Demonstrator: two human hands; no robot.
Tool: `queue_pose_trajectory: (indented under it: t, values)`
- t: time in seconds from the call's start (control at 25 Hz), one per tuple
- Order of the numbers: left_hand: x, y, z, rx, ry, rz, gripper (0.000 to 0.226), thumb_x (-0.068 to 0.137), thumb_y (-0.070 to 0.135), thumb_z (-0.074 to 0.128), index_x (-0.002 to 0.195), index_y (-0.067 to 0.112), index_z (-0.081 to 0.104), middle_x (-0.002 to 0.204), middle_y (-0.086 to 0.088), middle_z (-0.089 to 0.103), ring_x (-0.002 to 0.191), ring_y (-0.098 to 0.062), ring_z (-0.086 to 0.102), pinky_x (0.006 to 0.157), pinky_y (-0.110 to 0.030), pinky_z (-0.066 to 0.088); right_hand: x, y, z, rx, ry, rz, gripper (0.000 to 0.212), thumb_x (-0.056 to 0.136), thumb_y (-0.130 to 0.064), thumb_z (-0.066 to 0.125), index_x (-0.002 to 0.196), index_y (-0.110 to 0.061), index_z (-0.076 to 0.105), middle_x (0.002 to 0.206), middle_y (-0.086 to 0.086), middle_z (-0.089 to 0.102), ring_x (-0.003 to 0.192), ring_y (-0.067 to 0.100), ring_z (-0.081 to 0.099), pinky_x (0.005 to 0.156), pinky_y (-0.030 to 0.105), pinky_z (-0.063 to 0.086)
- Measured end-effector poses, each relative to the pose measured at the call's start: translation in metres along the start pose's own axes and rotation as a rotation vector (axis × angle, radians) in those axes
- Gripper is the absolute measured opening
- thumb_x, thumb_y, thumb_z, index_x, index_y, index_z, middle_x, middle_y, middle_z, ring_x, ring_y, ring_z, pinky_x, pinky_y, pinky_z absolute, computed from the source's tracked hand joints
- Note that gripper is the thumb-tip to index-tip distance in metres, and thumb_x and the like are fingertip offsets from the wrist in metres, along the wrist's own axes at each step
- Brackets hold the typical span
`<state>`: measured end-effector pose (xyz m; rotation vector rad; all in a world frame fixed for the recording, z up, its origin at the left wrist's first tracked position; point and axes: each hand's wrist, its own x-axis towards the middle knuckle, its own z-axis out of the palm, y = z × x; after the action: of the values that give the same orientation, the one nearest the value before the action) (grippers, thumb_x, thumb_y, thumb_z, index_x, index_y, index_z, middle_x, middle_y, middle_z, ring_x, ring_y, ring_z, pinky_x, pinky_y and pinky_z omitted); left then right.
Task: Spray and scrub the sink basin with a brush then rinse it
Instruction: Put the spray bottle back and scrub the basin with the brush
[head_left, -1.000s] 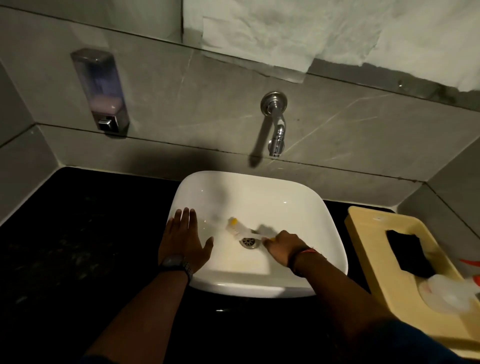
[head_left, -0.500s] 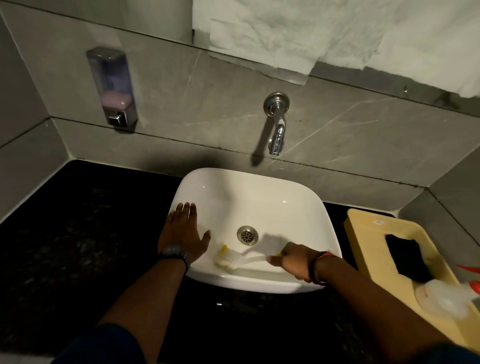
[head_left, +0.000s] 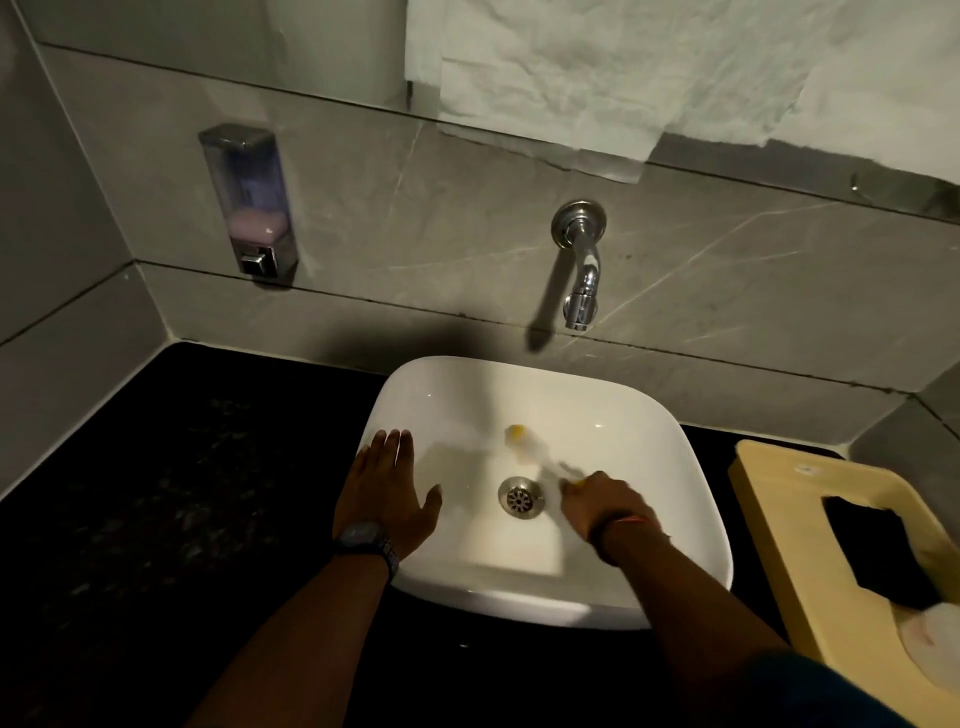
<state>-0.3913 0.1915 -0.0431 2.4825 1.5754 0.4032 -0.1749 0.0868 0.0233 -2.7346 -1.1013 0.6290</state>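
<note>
- We're looking down at a black speckled counter (head_left: 156, 493) that runs into grey tiled walls, pretty dim lighting overall.
- Sitting on the counter against its back edge is the white sink basin (head_left: 675, 467), squarish with rounded corners, and the metal drain (head_left: 520, 497) is in the middle of its floor.
- Over at the counter's right edge there's a pale yellow tray (head_left: 779, 499) with a dark pad lying in its recess; it's just beside the basin, not touching as far as we can tell.
- On the wall above the basin's back rim sticks out a chrome tap (head_left: 582, 270), and further left a clear soap dispenser (head_left: 249, 208) with pinkish liquid low down.
- Our left hand (head_left: 387, 493) lies flat and spread wide on the basin's left rim, fingers pointing to the back, watch on the wrist.
- Our right hand (head_left: 605, 499) is inside the basin just right of the drain, curled tight round the handle of the brush (head_left: 524, 444).
- The brush is motion-blurred; its white head with a yellow tip is on the basin floor just behind the drain.
</note>
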Motion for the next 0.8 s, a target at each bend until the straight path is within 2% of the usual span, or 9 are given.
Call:
queue_pose_trajectory:
  t: [0.12, 0.24, 0.32, 0.36, 0.44, 0.56, 0.64, 0.72, 0.8]
  values:
    - [0.000, 0.000, -0.002, 0.019, -0.007, 0.010, 0.083, 0.080, 0.053, 0.036, 0.145, 0.008, 0.013, 0.155, -0.013, 0.019, 0.144, -0.026, 0.010, 0.116, -0.040, 0.009, 0.003, 0.051, -0.032, -0.024, -0.021, 0.194, 0.059, 0.089, -0.048, 0.045, 0.130, -0.005, 0.048, 0.132, 0.020, 0.055, 0.113, 0.036, 0.055, 0.092, 0.036, 0.044]
    - [-0.002, 0.003, -0.004, 0.040, -0.039, 0.019, 0.081, 0.083, 0.051, 0.041, 0.145, 0.008, 0.011, 0.156, -0.012, 0.017, 0.144, -0.026, 0.008, 0.117, -0.041, 0.008, -0.030, 0.057, -0.029, 0.124, -0.286, 0.069, 0.047, 0.087, -0.047, 0.057, 0.109, -0.006, 0.059, 0.092, 0.011, 0.064, 0.073, 0.024, 0.057, 0.064, 0.026, 0.042]
    - [-0.002, 0.005, -0.005, 0.049, -0.059, 0.014, 0.082, 0.084, 0.051, 0.042, 0.145, 0.009, 0.009, 0.157, -0.011, 0.015, 0.144, -0.025, 0.005, 0.118, -0.040, 0.007, -0.041, 0.047, -0.010, 0.011, -0.357, -0.084, 0.059, 0.084, -0.056, 0.055, 0.118, -0.009, 0.057, 0.104, 0.008, 0.064, 0.093, 0.025, 0.061, 0.077, 0.027, 0.045]
    - [-0.003, 0.006, -0.004, 0.046, -0.059, 0.014, 0.082, 0.084, 0.051, 0.042, 0.145, 0.009, 0.008, 0.157, -0.010, 0.014, 0.144, -0.025, 0.005, 0.118, -0.040, 0.007, -0.043, 0.039, 0.000, -0.062, -0.332, -0.148, 0.065, 0.084, -0.062, 0.051, 0.124, -0.011, 0.055, 0.120, 0.010, 0.062, 0.109, 0.028, 0.058, 0.089, 0.030, 0.045]
    - [-0.003, 0.004, -0.005, 0.041, -0.052, 0.023, 0.083, 0.083, 0.052, 0.041, 0.145, 0.009, 0.008, 0.157, -0.011, 0.015, 0.144, -0.025, 0.006, 0.118, -0.040, 0.007, -0.034, 0.019, 0.009, -0.107, -0.168, -0.176, 0.064, 0.085, -0.063, 0.042, 0.128, -0.016, 0.052, 0.133, 0.012, 0.057, 0.121, 0.032, 0.054, 0.100, 0.036, 0.042]
    - [-0.004, 0.003, -0.004, 0.006, -0.030, 0.018, 0.084, 0.078, 0.054, 0.031, 0.146, 0.009, 0.010, 0.156, -0.014, 0.017, 0.144, -0.027, 0.009, 0.118, -0.041, 0.008, 0.001, 0.016, -0.002, -0.009, 0.021, 0.043, 0.061, 0.088, -0.056, 0.041, 0.129, -0.013, 0.052, 0.134, 0.015, 0.056, 0.121, 0.035, 0.053, 0.100, 0.038, 0.042]
    - [-0.003, 0.002, -0.003, -0.022, -0.011, 0.007, 0.084, 0.076, 0.055, 0.030, 0.146, 0.010, 0.014, 0.154, -0.016, 0.021, 0.143, -0.028, 0.012, 0.117, -0.040, 0.009, 0.013, 0.021, -0.004, 0.077, -0.013, 0.104, 0.061, 0.087, -0.053, 0.044, 0.129, -0.009, 0.050, 0.135, 0.017, 0.055, 0.121, 0.035, 0.053, 0.098, 0.037, 0.042]
    - [-0.001, 0.000, -0.001, -0.015, -0.008, 0.011, 0.084, 0.075, 0.053, 0.037, 0.145, 0.010, 0.017, 0.153, -0.017, 0.025, 0.143, -0.028, 0.014, 0.117, -0.041, 0.011, 0.008, 0.002, 0.003, 0.128, -0.161, -0.092, 0.056, 0.089, -0.049, 0.051, 0.131, -0.012, 0.049, 0.134, 0.014, 0.056, 0.122, 0.031, 0.052, 0.094, 0.029, 0.039]
    - [-0.001, -0.001, 0.000, -0.007, -0.007, 0.017, 0.084, 0.075, 0.051, 0.041, 0.144, 0.010, 0.019, 0.152, -0.016, 0.027, 0.142, -0.029, 0.016, 0.116, -0.041, 0.013, -0.010, -0.018, 0.021, 0.088, -0.271, -0.331, 0.043, 0.090, -0.048, 0.052, 0.127, -0.026, 0.052, 0.124, 0.006, 0.060, 0.117, 0.026, 0.055, 0.088, 0.023, 0.037]
